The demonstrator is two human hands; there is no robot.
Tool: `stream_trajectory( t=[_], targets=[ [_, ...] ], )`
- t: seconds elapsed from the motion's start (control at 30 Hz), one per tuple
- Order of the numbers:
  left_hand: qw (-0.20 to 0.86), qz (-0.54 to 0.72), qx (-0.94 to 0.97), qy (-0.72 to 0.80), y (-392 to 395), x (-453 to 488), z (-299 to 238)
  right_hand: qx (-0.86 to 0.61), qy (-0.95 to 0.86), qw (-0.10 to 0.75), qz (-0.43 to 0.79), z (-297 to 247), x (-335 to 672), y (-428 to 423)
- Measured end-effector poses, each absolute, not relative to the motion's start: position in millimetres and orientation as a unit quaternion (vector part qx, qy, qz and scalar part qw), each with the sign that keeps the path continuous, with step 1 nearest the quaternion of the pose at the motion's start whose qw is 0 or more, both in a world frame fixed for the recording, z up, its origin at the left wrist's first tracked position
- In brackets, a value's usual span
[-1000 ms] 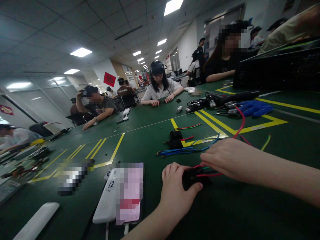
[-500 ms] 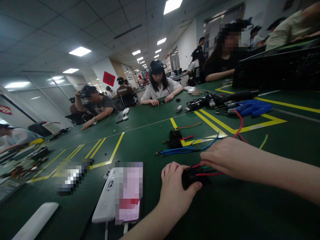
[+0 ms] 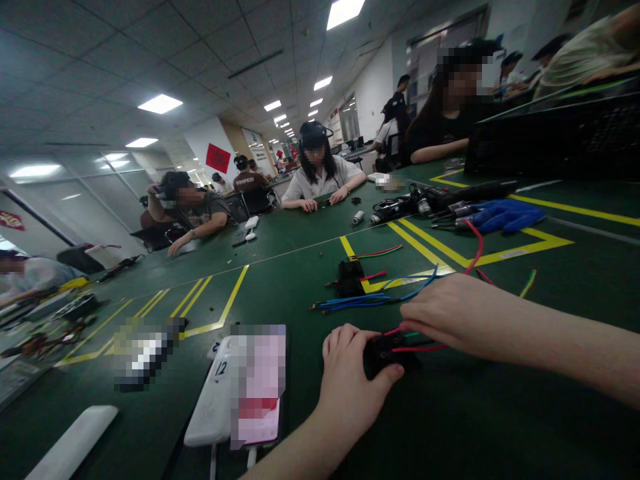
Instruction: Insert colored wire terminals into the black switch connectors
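Observation:
My left hand (image 3: 347, 377) is wrapped round a small black block (image 3: 383, 348) on the green table, fingers on its far side and thumb on its near side. Red wires (image 3: 423, 349) and a green wire run out of the block to the right. My right hand (image 3: 447, 310) is closed in a pinch at these wires, just right of the block. Its palm hides the fingertips, so which wire they grip cannot be made out. Beyond my hands lie blue wires (image 3: 355, 302) and two more black blocks (image 3: 351, 277) with short wires.
To the left lie a white power bank (image 3: 210, 400) marked 12 and a phone (image 3: 260, 380), with cables attached. Blue gloves (image 3: 507, 215) and dark tools (image 3: 435, 199) lie at the back right, near a large black case (image 3: 555, 137). People sit around the table.
Both my hands and the block stay in place. Across the table at the left, a person's lowered hand has shifted slightly to the right.

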State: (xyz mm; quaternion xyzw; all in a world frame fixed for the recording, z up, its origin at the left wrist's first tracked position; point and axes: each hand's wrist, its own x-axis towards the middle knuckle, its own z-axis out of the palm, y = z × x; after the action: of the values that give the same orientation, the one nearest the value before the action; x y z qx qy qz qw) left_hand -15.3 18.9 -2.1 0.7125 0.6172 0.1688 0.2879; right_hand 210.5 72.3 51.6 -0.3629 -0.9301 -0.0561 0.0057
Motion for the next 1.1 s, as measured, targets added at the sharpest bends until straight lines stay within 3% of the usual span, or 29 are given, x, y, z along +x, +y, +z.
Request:
stream_trajectory(
  t=[0.27,0.77,1.1],
  targets=[
    [0.289,0.174,0.712,0.616,18,-15,-4,-0.399,-0.914,-0.051,-0.050,40,205,80],
    [0.288,0.167,0.712,0.618,19,-14,-4,-0.397,-0.913,-0.058,-0.071,41,207,77],
    [0.280,0.173,0.713,0.618,20,-14,-4,-0.375,-0.924,-0.009,-0.069,47,211,73]
  ],
)
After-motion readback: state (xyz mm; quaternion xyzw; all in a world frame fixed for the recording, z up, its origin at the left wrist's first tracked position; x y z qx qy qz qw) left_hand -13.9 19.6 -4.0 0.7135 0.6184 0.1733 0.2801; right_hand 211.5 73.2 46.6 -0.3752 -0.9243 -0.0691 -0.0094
